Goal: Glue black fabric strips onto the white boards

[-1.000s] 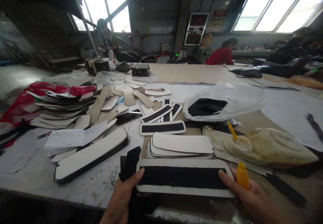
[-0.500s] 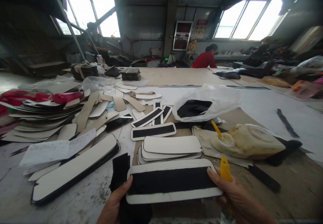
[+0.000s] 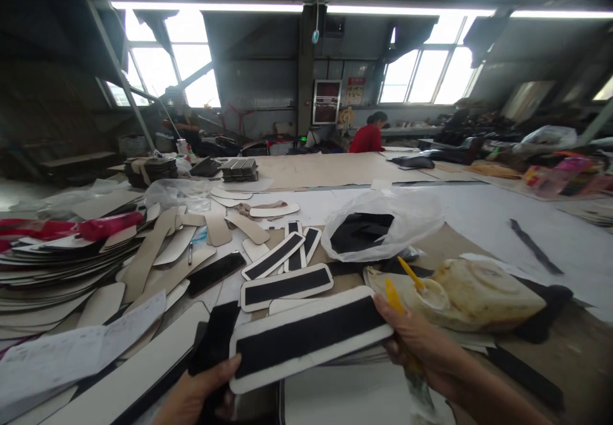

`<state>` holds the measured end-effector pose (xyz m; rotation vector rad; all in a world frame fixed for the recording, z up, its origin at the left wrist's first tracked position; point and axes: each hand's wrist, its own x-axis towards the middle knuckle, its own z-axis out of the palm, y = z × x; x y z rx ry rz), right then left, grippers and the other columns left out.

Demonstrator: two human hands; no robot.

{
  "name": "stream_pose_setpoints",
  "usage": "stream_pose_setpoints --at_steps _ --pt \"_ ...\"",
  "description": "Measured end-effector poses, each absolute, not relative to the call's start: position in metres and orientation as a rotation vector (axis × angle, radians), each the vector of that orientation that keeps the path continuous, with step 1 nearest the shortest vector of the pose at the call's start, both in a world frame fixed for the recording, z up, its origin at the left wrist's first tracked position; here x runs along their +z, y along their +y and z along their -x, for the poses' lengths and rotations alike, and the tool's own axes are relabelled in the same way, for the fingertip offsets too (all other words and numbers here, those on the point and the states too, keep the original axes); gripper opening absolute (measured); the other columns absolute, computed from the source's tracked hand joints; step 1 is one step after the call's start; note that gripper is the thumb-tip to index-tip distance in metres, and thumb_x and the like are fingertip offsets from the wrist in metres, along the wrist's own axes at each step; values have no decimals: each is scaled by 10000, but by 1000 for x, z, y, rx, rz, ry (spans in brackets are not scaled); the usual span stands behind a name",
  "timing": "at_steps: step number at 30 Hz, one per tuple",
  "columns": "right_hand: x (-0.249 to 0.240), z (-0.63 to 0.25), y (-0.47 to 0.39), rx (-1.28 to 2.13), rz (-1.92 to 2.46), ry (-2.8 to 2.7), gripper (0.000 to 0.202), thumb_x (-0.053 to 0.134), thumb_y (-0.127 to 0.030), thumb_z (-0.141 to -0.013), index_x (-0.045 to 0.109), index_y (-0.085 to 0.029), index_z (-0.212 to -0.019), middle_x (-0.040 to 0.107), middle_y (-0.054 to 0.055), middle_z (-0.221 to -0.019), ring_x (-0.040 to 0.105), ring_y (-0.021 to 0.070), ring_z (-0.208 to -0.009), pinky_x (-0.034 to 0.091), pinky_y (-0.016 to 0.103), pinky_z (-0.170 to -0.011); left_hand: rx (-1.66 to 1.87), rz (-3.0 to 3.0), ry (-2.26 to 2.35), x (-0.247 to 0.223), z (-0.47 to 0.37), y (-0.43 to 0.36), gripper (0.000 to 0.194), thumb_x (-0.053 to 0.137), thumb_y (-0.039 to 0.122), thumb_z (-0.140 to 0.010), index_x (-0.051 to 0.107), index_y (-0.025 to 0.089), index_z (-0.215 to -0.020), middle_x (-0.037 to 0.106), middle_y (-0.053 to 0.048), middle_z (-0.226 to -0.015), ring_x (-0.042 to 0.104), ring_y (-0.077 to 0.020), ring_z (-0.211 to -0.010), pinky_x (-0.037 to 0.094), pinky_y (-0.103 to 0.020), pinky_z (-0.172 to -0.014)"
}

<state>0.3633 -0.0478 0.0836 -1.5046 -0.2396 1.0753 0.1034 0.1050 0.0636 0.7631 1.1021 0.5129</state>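
A long white panel with a black strip on its face [image 3: 309,339] is held up in front of me, its right end higher than the left. My left hand [image 3: 201,383] pinches its lower left corner, thumb on top. A loose black fabric piece [image 3: 215,335] hangs beside that hand; I cannot tell if the fingers grip it. My right hand [image 3: 426,348] grips the panel's right end and also keeps a yellow-handled brush [image 3: 393,295], its bristles pointing down. Below the panel lies a pale flat piece [image 3: 349,393], partly covered.
Several finished-looking strip panels [image 3: 287,284] lie beyond. To the right stand a stained plastic container [image 3: 493,294] with another yellow handle [image 3: 410,272] in its opening, and a plastic bag [image 3: 412,221] of black pieces. Stacked panels [image 3: 52,291], paper [image 3: 81,355] and a phone [image 3: 216,273] occupy the left.
The panel has tilted, its right end rising and its left end dropping, and both hands have shifted left with it. My view has tipped upward, showing the ceiling lights.
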Motion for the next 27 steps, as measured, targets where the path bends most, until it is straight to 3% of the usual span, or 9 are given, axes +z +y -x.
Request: stream_pose_setpoints --at_steps 5,8,14,19,27 --pt "96 -376 -39 941 1505 -266 360 576 -503 -753 554 -146 -702 458 -57 -493 333 19 -372 238 121 -343 527 -932 1143 76 -128 158 268 750 315 -590 541 149 -615 501 33 -463 435 -71 -394 368 -181 -365" --pt "102 -378 -55 915 1432 -233 346 605 -495 -730 585 -150 -718 475 -48 -539 342 24 -378 250 134 -333 608 -1057 1233 69 -136 181 334 793 328 -513 584 130 -682 558 27 -508 439 -64 -408 350 -172 -374" --pt "103 -377 -96 764 1499 -258 469 523 -616 -729 623 -157 -732 594 39 -660 542 119 -592 455 200 -508 544 -1161 1336 47 -126 134 359 777 415 -487 581 145 -619 412 89 -361 365 -72 -377 308 -202 -395" --pt "85 -351 -103 770 1582 -372 596 365 -722 -731 575 -164 -700 518 -8 -587 389 52 -411 269 150 -334 357 -1337 1323 37 -132 62 399 686 543 -546 599 157 -597 394 63 -292 374 -120 -352 272 -248 -406" --pt "48 -300 -80 848 1399 -373 436 536 -597 -732 524 -163 -689 513 -26 -569 460 75 -475 378 185 -432 381 -1319 1354 5 -133 46 348 698 479 -546 537 188 -649 424 84 -350 366 -106 -364 280 -239 -402"
